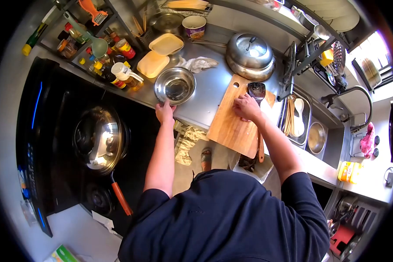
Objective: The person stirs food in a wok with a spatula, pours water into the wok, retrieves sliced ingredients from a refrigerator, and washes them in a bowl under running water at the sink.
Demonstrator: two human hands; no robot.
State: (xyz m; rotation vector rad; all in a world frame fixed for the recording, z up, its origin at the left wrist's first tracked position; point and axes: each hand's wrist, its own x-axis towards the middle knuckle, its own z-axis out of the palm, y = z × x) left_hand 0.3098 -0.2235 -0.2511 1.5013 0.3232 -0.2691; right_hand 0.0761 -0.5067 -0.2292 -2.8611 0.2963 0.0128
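My left hand [165, 112] grips the near rim of a round steel bowl [175, 85] on the metal counter. Over the wooden cutting board [232, 124], my right hand [247, 108] is closed at a dark spatula [256, 91]; exactly what its fingers hold is hidden. The spatula's wide head points away from me, beyond my fingers. A white cloth [198, 64] lies just behind the bowl. Behind the board stands a large steel pot with a domed lid [250, 50].
On the stove at left is a lidded pan [98, 139] with a red-brown handle [121, 198]. Bottles [118, 72] and yellowish trays [153, 64] stand at the back left. A utensil basket [296, 115] and a sink [332, 135] are at right.
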